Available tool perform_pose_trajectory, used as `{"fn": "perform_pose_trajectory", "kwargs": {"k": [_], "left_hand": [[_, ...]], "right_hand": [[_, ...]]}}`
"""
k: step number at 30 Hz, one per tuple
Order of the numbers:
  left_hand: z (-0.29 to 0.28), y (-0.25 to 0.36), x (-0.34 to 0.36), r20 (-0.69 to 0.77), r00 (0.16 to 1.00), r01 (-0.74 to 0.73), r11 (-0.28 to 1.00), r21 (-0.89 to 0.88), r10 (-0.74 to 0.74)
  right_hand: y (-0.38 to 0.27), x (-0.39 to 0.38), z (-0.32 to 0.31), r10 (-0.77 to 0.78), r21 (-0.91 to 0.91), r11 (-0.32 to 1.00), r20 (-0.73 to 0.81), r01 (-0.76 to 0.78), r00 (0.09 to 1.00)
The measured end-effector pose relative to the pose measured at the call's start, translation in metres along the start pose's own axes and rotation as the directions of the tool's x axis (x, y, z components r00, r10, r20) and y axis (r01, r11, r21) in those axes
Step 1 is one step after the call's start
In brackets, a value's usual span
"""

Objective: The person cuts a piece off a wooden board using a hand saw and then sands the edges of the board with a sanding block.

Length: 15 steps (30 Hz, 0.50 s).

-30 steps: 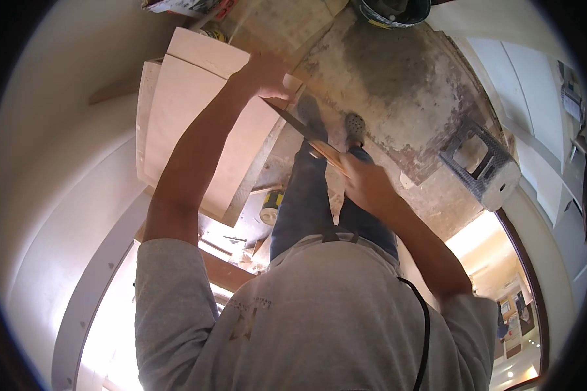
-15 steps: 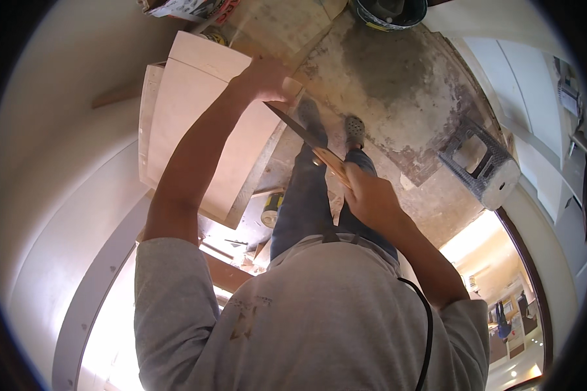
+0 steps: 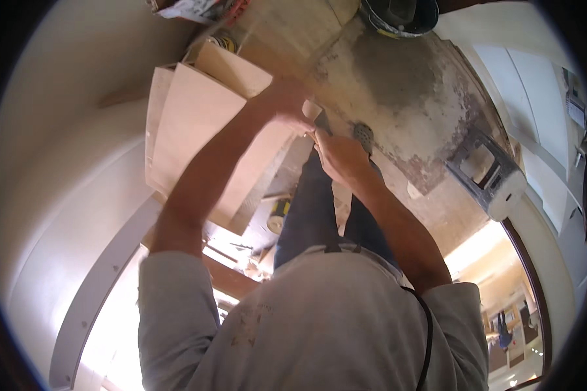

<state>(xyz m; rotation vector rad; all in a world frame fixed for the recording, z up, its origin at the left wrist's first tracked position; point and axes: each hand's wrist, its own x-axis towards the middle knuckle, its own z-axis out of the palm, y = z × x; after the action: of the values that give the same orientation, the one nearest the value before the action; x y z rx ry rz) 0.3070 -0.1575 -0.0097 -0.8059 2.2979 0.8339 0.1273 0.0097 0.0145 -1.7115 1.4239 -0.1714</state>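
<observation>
My left hand [image 3: 287,101], somewhat blurred, is closed on the end of a board offcut [image 3: 233,68]. The offcut tilts up at the far edge of a large pale board [image 3: 202,124]. Close against the left hand, my right hand [image 3: 341,158] is closed round the wooden handle of a handsaw. Only a sliver of the handle shows past the fingers, and the blade is hidden. Beneath the pale board, other board edges stick out at its left and right sides.
A grey plastic stool [image 3: 489,173] stands at the right on the stained floor. Far off is a black bucket [image 3: 401,19]. A yellow-and-black cylindrical container [image 3: 277,216] sits beside my leg, near scattered scraps. A distant person [image 3: 504,332] shows at lower right.
The far strip of the board, before flat beyond a line, is now apart and tilted. Both hands have come together, the right one moving forward and left; the saw blade is no longer visible.
</observation>
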Motion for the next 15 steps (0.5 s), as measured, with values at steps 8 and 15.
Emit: {"fn": "perform_pose_trajectory", "kwargs": {"k": [8,15], "left_hand": [[-0.061,-0.019,-0.012,-0.316,0.948,0.005,0.988,0.157,0.046],[-0.150,0.026,-0.085,-0.542,0.841,0.013,1.000,0.029,0.004]], "right_hand": [[0.095,-0.083,0.009,0.327,-0.087,0.936,-0.144,-0.341,0.934],[0.184,-0.203,-0.023,0.587,-0.166,0.787,-0.096,-0.594,0.804]]}}
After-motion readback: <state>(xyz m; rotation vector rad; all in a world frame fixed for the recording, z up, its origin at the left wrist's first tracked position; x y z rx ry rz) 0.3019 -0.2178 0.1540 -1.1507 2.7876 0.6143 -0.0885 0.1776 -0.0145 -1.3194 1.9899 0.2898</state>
